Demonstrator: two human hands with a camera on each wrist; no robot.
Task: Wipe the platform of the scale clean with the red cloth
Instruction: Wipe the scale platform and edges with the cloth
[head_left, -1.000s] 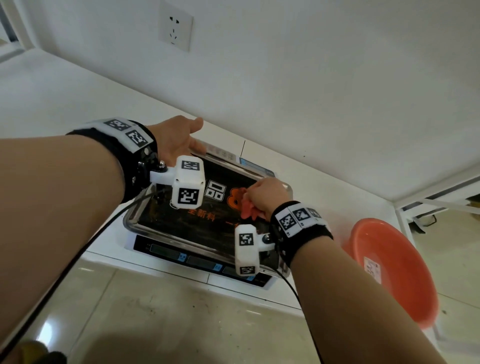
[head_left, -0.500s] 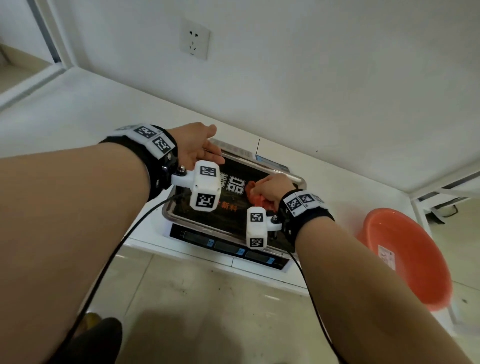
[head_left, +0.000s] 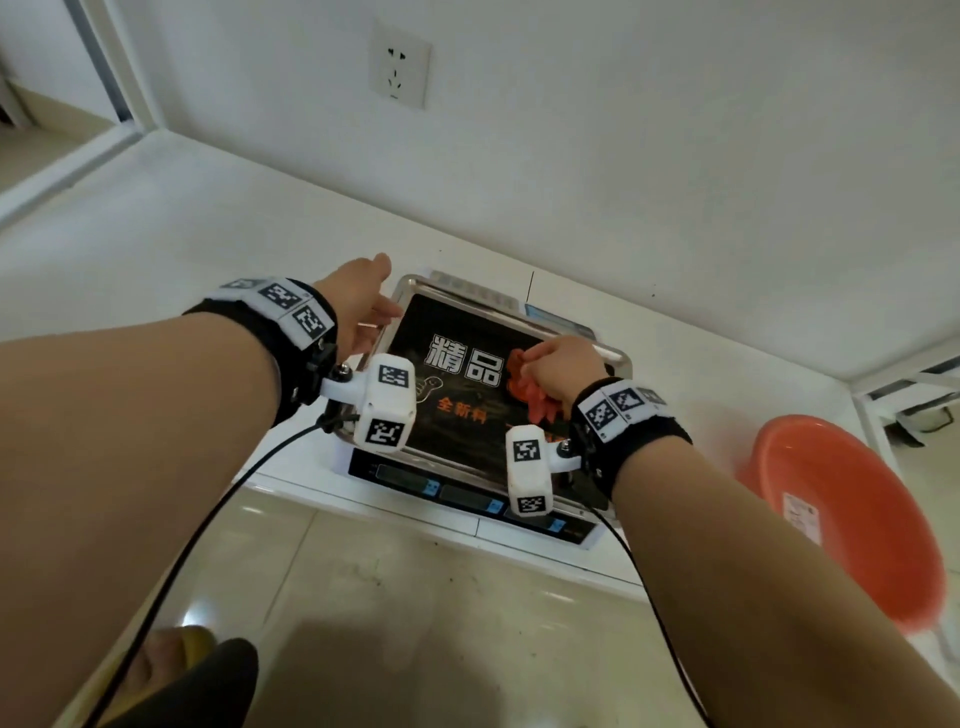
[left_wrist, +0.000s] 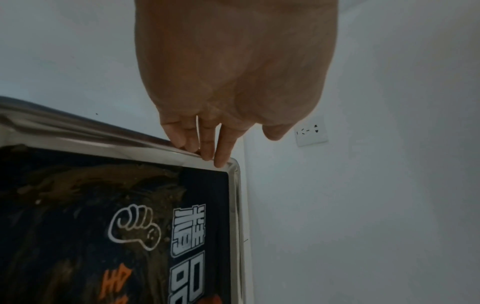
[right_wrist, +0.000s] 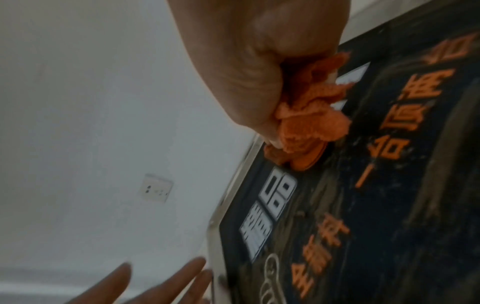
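Now, head view: scale (head_left: 470, 491) on the white ledge (head_left: 156, 249) against the wall; platform (head_left: 462, 415) a steel tray with dark printed sheet; right hand (head_left: 558, 366) fisted round the red cloth (head_left: 530, 389), pressing it down near the platform's far right part; left hand (head_left: 358, 301) at the far left corner; orange basin (head_left: 852, 519) off the ledge's right end
Left wrist view: left hand (left_wrist: 233, 72) fingers straight, tips touching the platform (left_wrist: 235, 205) rim at its corner, gripping nothing; brown smears on the sheet; wall socket (left_wrist: 311, 132) behind
Right wrist view: right hand (right_wrist: 249, 61) clenching the red cloth (right_wrist: 311, 123); cloth bunched, touching the platform (right_wrist: 389, 205) by the far rim; left hand's fingers (right_wrist: 189, 273) extended at the rim corner; picture blurred
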